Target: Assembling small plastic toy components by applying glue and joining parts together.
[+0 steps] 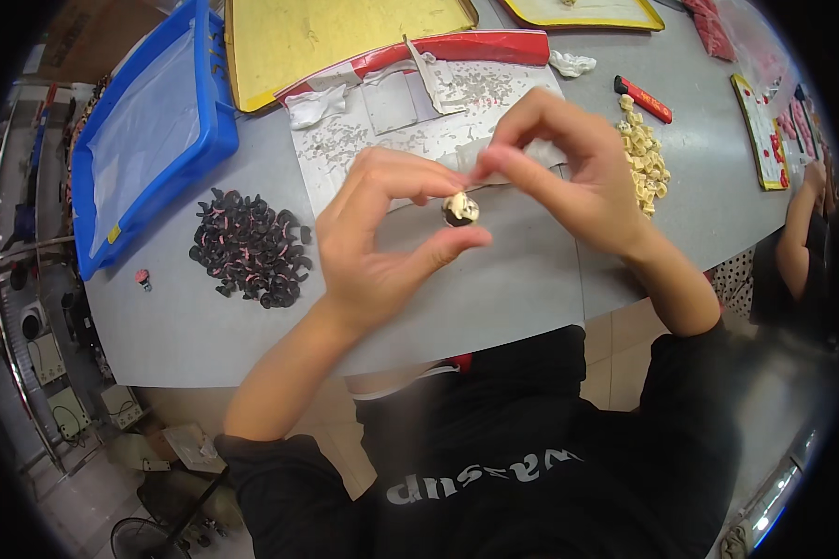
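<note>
My left hand (368,238) holds a small rounded black-and-cream piece (460,210) between its fingers and thumb, above the grey table. My right hand (569,172) is closed in a pinch, thumb and forefinger meeting beside the left fingertips. Whatever the right fingertips hold is too small to make out. To the left of my left hand lies a pile of small curved black parts with pink bits (252,247). A heap of small cream-coloured parts (645,163) is just beyond my right hand.
A blue tray (219,130) stands at the left, with a yellow tray (345,42) behind. White paper (331,154) with grey scraps lies under a metal tool (424,79). A red cutter-like tool (645,101) rests at right. Another person's arm (797,228) shows at far right.
</note>
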Demonstrator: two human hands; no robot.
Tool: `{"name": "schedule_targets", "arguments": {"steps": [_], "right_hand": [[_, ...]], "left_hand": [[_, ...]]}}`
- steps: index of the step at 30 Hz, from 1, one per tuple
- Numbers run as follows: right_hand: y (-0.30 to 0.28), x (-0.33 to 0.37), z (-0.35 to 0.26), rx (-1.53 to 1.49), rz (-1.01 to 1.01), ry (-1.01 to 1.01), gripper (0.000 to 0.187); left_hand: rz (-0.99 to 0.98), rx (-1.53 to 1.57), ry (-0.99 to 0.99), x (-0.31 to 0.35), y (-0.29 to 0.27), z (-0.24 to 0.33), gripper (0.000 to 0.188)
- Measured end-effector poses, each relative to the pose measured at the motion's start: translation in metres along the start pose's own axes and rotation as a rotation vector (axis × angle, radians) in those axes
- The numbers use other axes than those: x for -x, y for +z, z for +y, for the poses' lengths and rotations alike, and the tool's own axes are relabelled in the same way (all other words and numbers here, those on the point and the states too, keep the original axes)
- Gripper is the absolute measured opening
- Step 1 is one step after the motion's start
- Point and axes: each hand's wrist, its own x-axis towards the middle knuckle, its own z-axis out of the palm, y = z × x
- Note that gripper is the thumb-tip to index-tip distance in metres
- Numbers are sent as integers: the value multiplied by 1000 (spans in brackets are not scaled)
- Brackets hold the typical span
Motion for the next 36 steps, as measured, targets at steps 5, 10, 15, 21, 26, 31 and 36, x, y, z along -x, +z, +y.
{"name": "schedule_targets", "arguments": {"steps": [5, 10, 15, 21, 26, 31, 36], "right_hand": [[-24, -10, -4, 973, 84, -406, 24], [-26, -10, 6, 1030, -114, -299, 35], [-21, -10, -1, 1013, -83, -301, 36], [-24, -14, 4, 973, -25, -311, 34], [-21, -12, -5, 963, 36, -350, 34], [-20, -15, 7, 551, 265, -384, 35], [-16, -16, 7, -20, 222, -104, 50]], "left_hand": [[-392, -457, -9, -18, -23, 15, 26], [-524, -553, -134, -18, -28, 22, 24], [-454, -601, -63, -8, -30, 32, 28], [-127, -889, -299, 20, -92, 66, 30], [-36, -1050, -518, 73, -145, 82, 37], [10, -956, -574, 98, -123, 83, 39], [283, -968, -553, 112, -125, 65, 28]]}}
